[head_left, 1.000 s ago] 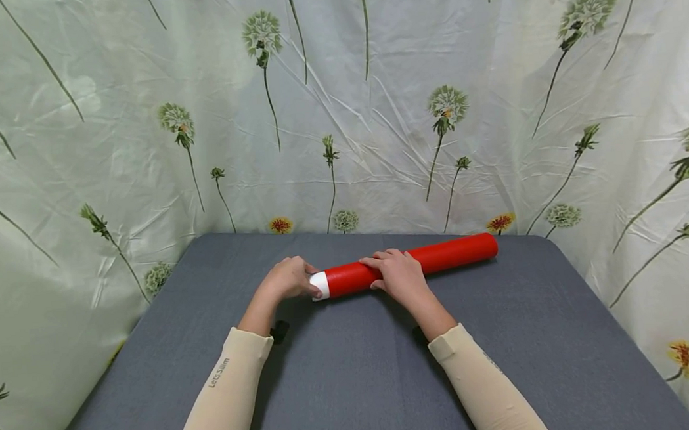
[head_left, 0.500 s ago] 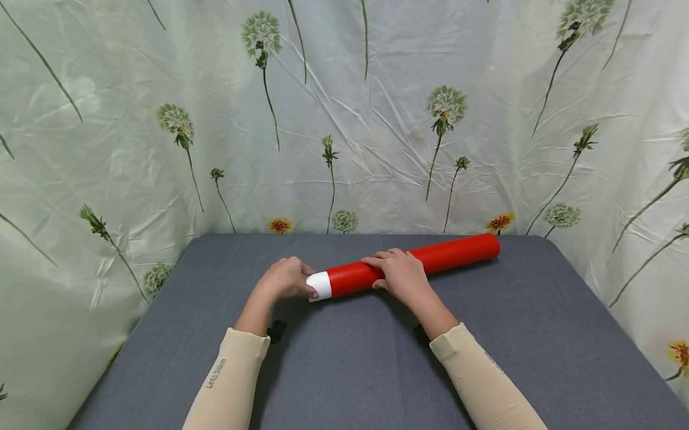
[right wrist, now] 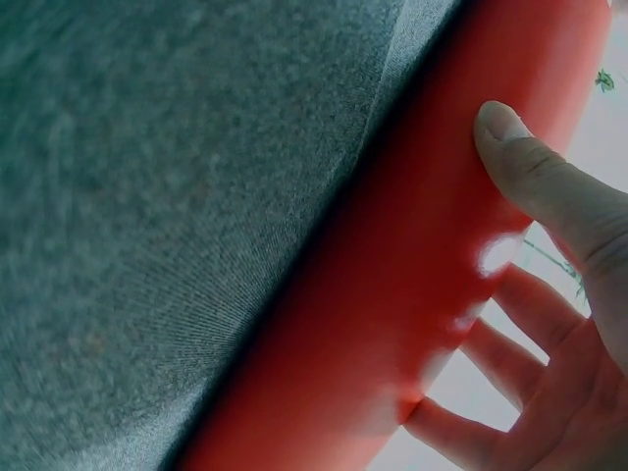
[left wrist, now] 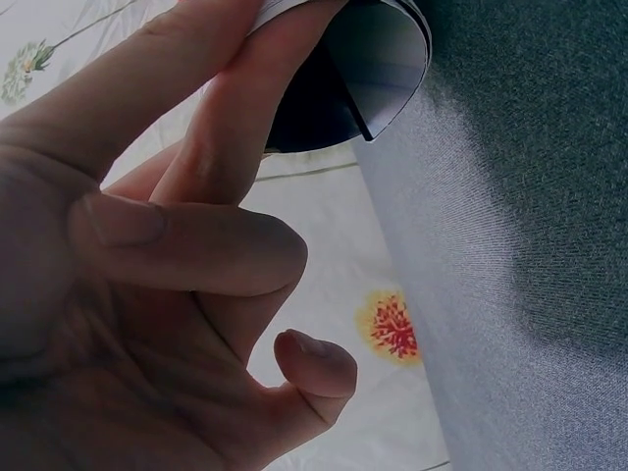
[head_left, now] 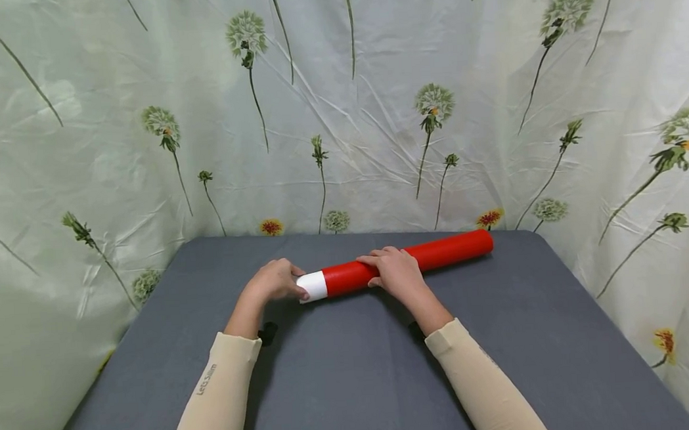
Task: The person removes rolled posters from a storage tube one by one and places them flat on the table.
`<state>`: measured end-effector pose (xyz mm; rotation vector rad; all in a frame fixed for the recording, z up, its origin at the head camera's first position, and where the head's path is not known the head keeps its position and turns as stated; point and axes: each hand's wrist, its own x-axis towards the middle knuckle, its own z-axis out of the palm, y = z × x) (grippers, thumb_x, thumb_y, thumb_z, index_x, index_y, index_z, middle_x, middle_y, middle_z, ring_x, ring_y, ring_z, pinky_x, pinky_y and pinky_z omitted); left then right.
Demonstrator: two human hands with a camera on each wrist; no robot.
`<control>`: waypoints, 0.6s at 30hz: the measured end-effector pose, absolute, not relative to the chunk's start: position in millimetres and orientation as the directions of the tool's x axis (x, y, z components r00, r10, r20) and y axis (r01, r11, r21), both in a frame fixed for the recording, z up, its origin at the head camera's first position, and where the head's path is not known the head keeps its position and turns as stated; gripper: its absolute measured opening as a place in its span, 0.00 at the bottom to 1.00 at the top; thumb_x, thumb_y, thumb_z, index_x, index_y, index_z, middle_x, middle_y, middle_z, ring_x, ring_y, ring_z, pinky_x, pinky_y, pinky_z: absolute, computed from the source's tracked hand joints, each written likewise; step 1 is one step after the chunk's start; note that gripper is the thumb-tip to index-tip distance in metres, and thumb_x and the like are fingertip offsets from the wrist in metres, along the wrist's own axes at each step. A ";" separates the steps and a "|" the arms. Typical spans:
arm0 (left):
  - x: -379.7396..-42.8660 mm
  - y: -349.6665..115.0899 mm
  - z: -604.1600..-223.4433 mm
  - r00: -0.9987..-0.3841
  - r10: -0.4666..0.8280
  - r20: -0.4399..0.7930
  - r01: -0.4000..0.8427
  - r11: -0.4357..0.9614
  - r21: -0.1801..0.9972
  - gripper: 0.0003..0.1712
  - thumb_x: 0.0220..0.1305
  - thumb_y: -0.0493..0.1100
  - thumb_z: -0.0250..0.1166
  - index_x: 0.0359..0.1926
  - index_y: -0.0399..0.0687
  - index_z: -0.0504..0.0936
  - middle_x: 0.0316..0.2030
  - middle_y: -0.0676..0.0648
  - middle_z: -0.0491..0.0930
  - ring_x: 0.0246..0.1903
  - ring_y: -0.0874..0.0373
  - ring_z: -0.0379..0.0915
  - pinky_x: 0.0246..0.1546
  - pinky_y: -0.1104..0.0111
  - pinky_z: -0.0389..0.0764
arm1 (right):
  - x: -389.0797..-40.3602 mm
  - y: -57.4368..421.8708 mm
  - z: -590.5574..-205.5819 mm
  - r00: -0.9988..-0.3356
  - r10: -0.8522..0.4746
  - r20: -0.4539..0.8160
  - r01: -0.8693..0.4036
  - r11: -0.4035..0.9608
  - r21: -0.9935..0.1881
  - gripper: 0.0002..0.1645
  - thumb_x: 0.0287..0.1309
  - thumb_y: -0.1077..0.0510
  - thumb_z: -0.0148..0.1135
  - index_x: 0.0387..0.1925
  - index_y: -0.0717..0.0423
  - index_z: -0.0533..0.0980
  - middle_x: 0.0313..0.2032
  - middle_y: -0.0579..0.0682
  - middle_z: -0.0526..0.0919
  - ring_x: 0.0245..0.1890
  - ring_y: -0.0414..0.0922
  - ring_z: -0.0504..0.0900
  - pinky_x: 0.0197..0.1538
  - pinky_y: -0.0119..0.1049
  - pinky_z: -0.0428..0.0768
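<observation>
A long red tube (head_left: 450, 250) lies slantwise across the far part of the table. From its left end sticks out a white rolled-up sheet (head_left: 315, 287). My left hand (head_left: 271, 282) pinches the outer end of this roll between thumb and fingers. The left wrist view looks into the roll's open end (left wrist: 388, 74), dark on one side inside, while the other fingers curl loosely below. Over the middle of the red tube, my right hand (head_left: 396, 271) grips it. In the right wrist view the thumb lies on the near side of the tube (right wrist: 392, 245) and the fingers reach round the other.
A grey cloth covers the table (head_left: 342, 373). Behind and at both sides hangs a pale curtain (head_left: 373, 108) printed with dandelions, close to the table's back edge. Cream sleeves (head_left: 216, 394) cover both forearms.
My left hand has drawn leftward with the white roll, so a longer white piece shows outside the red tube. My right hand keeps its grip on the tube. The head view has shifted slightly.
</observation>
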<state>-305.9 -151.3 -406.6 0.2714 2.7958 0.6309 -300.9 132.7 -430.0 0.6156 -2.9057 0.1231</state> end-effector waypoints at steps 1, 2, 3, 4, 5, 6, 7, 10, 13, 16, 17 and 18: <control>-305.5 -152.1 -406.3 -0.948 0.237 -0.212 0.123 0.887 0.444 0.29 0.56 0.47 0.82 0.59 0.46 0.89 0.52 0.42 0.89 0.45 0.50 0.80 0.46 0.59 0.82 | -301.2 132.2 -429.8 -0.903 -0.392 0.177 -0.405 0.913 -0.043 0.36 0.60 0.47 0.78 0.70 0.33 0.79 0.66 0.49 0.84 0.66 0.53 0.80 0.69 0.56 0.78; -305.3 -152.8 -405.9 -0.948 0.238 -0.211 0.123 0.887 0.445 0.29 0.56 0.47 0.82 0.59 0.46 0.89 0.52 0.41 0.89 0.45 0.50 0.80 0.46 0.58 0.82 | -301.6 131.9 -429.5 -0.905 -0.388 0.173 -0.401 0.915 -0.041 0.37 0.60 0.47 0.78 0.70 0.33 0.79 0.66 0.49 0.84 0.66 0.53 0.80 0.69 0.56 0.78; -305.2 -153.3 -405.5 -0.948 0.238 -0.211 0.122 0.886 0.447 0.29 0.56 0.47 0.82 0.59 0.46 0.89 0.53 0.41 0.89 0.45 0.50 0.80 0.46 0.58 0.82 | -302.0 131.6 -429.1 -0.907 -0.385 0.169 -0.397 0.917 -0.039 0.37 0.60 0.47 0.78 0.70 0.33 0.79 0.67 0.48 0.84 0.66 0.53 0.79 0.69 0.56 0.78; -305.1 -153.5 -405.2 -0.949 0.233 -0.212 0.117 0.886 0.449 0.29 0.56 0.47 0.83 0.59 0.46 0.89 0.53 0.41 0.89 0.45 0.50 0.80 0.46 0.58 0.82 | -302.4 131.7 -428.5 -0.909 -0.382 0.165 -0.393 0.919 -0.036 0.37 0.60 0.47 0.78 0.70 0.33 0.78 0.67 0.48 0.84 0.67 0.52 0.79 0.69 0.56 0.78; -305.2 -153.5 -404.7 -0.950 0.230 -0.212 0.114 0.886 0.450 0.29 0.55 0.47 0.83 0.59 0.46 0.89 0.53 0.41 0.89 0.45 0.50 0.80 0.47 0.58 0.82 | -302.6 131.8 -427.7 -0.911 -0.379 0.162 -0.389 0.920 -0.036 0.37 0.60 0.47 0.78 0.70 0.32 0.78 0.67 0.48 0.83 0.67 0.53 0.79 0.70 0.56 0.77; -305.2 -153.5 -404.5 -0.950 0.227 -0.213 0.111 0.886 0.450 0.29 0.55 0.47 0.83 0.59 0.46 0.89 0.53 0.41 0.89 0.45 0.49 0.80 0.47 0.57 0.82 | -302.9 131.9 -427.0 -0.912 -0.378 0.158 -0.388 0.921 -0.037 0.37 0.60 0.47 0.78 0.70 0.33 0.78 0.67 0.48 0.83 0.67 0.53 0.79 0.70 0.56 0.77; -305.3 -153.4 -404.3 -0.951 0.224 -0.215 0.107 0.886 0.451 0.29 0.56 0.46 0.83 0.59 0.46 0.89 0.53 0.41 0.89 0.46 0.49 0.80 0.47 0.57 0.82 | -303.1 132.1 -426.4 -0.913 -0.378 0.156 -0.388 0.921 -0.038 0.37 0.60 0.47 0.78 0.70 0.33 0.78 0.68 0.49 0.83 0.67 0.53 0.79 0.70 0.56 0.77; -305.2 -153.1 -404.9 -0.951 0.214 -0.222 0.095 0.887 0.451 0.29 0.56 0.46 0.83 0.59 0.46 0.89 0.54 0.41 0.88 0.47 0.48 0.80 0.49 0.56 0.82 | -303.3 133.1 -425.9 -0.914 -0.378 0.150 -0.387 0.921 -0.038 0.37 0.60 0.47 0.78 0.70 0.33 0.78 0.68 0.48 0.83 0.68 0.53 0.79 0.70 0.56 0.77; -305.0 -153.0 -405.8 -0.950 0.209 -0.230 0.087 0.889 0.449 0.29 0.57 0.46 0.82 0.60 0.46 0.89 0.55 0.40 0.87 0.48 0.48 0.79 0.49 0.55 0.83 | -303.6 134.1 -426.3 -0.913 -0.379 0.148 -0.389 0.921 -0.037 0.37 0.60 0.47 0.78 0.70 0.32 0.78 0.68 0.48 0.83 0.68 0.53 0.79 0.70 0.55 0.77; -305.2 -153.2 -405.7 -0.950 0.210 -0.229 0.090 0.892 0.444 0.30 0.56 0.46 0.82 0.60 0.47 0.89 0.55 0.40 0.87 0.48 0.48 0.79 0.50 0.55 0.82 | -304.3 135.0 -426.7 -0.914 -0.378 0.149 -0.387 0.921 -0.037 0.37 0.60 0.47 0.78 0.70 0.32 0.79 0.67 0.48 0.83 0.68 0.53 0.79 0.70 0.55 0.77; -305.1 -153.3 -405.6 -0.950 0.212 -0.229 0.093 0.893 0.441 0.30 0.56 0.46 0.82 0.60 0.47 0.89 0.55 0.40 0.88 0.48 0.48 0.79 0.50 0.55 0.82 | -304.4 135.3 -426.9 -0.914 -0.378 0.149 -0.387 0.922 -0.035 0.36 0.60 0.47 0.78 0.70 0.32 0.79 0.67 0.48 0.83 0.68 0.53 0.79 0.71 0.56 0.76; -305.1 -153.4 -405.5 -0.950 0.214 -0.228 0.096 0.893 0.439 0.30 0.56 0.47 0.82 0.60 0.47 0.89 0.55 0.40 0.88 0.49 0.48 0.79 0.50 0.55 0.82 | -304.6 135.6 -427.0 -0.915 -0.377 0.147 -0.385 0.922 -0.034 0.37 0.60 0.47 0.78 0.70 0.32 0.78 0.67 0.48 0.83 0.68 0.52 0.79 0.71 0.56 0.76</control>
